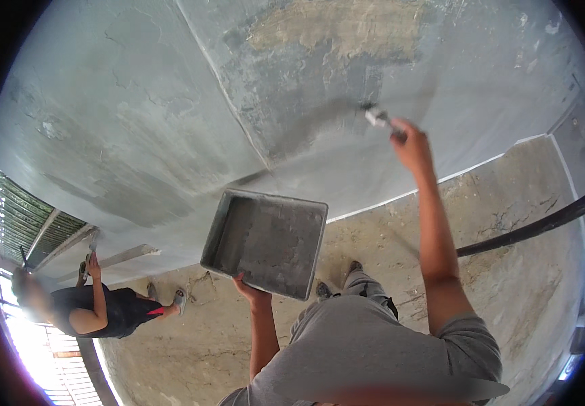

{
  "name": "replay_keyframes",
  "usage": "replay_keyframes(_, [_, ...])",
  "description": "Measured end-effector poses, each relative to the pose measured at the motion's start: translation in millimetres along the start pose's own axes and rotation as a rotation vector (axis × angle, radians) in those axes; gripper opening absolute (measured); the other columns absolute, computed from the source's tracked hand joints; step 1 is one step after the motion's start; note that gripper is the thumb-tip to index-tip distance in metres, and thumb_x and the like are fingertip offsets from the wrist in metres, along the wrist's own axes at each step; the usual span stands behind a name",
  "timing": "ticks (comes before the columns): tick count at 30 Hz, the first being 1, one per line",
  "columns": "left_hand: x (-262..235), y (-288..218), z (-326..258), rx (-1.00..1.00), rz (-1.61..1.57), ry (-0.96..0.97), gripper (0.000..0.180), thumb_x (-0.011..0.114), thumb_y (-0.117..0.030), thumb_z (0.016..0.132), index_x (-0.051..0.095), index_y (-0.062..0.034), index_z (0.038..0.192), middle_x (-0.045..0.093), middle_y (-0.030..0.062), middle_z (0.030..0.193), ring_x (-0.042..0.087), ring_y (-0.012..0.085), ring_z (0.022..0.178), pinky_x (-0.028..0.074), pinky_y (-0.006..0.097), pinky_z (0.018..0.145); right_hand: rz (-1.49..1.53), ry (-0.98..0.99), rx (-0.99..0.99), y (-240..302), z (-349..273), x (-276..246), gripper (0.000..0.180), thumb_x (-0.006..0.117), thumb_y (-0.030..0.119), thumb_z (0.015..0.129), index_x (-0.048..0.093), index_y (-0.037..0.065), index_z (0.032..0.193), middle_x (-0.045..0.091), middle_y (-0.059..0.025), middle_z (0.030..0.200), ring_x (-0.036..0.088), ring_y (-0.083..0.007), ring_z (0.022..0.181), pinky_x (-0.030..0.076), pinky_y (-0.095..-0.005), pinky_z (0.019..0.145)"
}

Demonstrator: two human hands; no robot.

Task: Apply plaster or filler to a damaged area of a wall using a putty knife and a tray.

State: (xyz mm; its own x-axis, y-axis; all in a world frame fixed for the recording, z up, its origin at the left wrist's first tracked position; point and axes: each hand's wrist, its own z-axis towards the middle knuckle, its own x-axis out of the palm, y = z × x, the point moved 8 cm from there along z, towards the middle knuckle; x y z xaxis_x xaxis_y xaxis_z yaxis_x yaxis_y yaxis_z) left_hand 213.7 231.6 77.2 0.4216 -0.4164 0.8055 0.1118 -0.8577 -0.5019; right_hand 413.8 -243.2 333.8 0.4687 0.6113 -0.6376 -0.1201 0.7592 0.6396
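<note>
My left hand (253, 292) grips the near edge of a grey rectangular tray (221, 233), its thumb over the rim. A dull grey coating (275, 240) covers the tray's inside. Out to the right, my right hand (412, 145) is closed round the handle of a paintbrush (377, 116). The brush's dark tip is at the wall (292, 88), on or very near a darker grey patch; contact is hard to make out. That wall has smooth grey areas and a rough, bare tan patch (340, 27) higher up.
A co-worker (106, 308) in dark clothes stands at the left, hands raised to the same wall. A thick black pipe or hose (536, 227) crosses at the right. The stained floor (191, 338) meets the wall along a pale line. Slatted openings (25, 203) are at the far left.
</note>
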Motion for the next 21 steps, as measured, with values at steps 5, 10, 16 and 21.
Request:
replay_keyframes(5, [6.9,2.1,5.4,-0.010,-0.033,0.021,0.066,0.058,-0.036,0.073,0.047,-0.0098,0.133,0.050,0.0102,0.131,0.047,0.0333,0.121,0.040,0.048,0.097,0.033,-0.172,-0.079,109.1,4.6,-99.1,0.027,0.067,0.012,0.087,0.065,0.010,0.114,0.066,-0.0120,0.076,0.061,-0.0189,0.063,0.049,-0.0306,0.063])
replay_keyframes(10, [10.4,1.0,2.7,0.037,-0.030,-0.006,0.068,0.058,-0.037,0.072,0.046,-0.0099,0.134,0.050,0.0098,0.131,0.047,0.0334,0.120,0.041,0.047,0.096,0.011,-0.245,-0.071,88.2,-16.2,-65.3,0.027,0.064,0.011,0.089,0.062,0.010,0.115,0.061,-0.0089,0.072,0.058,-0.0180,0.061,0.048,-0.0305,0.060])
replay_keyframes(16, [8.6,2.8,-4.7,0.002,-0.034,-0.030,0.069,0.059,-0.037,0.070,0.047,-0.0095,0.132,0.050,0.0097,0.128,0.048,0.0332,0.118,0.041,0.047,0.095,-0.431,0.142,0.111,-102.3,-93.6,133.2,0.031,0.063,0.022,0.086,0.054,0.013,0.114,0.069,-0.0191,0.091,0.067,-0.0403,0.085,0.054,-0.0510,0.072])
replay_keyframes(21, [-6.1,3.5,-7.4,0.015,-0.040,-0.062,0.070,0.060,-0.036,0.070,0.047,-0.0100,0.133,0.051,0.0096,0.127,0.048,0.0328,0.117,0.041,0.046,0.095,-0.368,0.253,0.254,-164.6,-127.3,152.0,0.026,0.062,0.020,0.085,0.056,0.013,0.109,0.069,-0.0216,0.090,0.065,-0.0445,0.085,0.053,-0.0514,0.069])
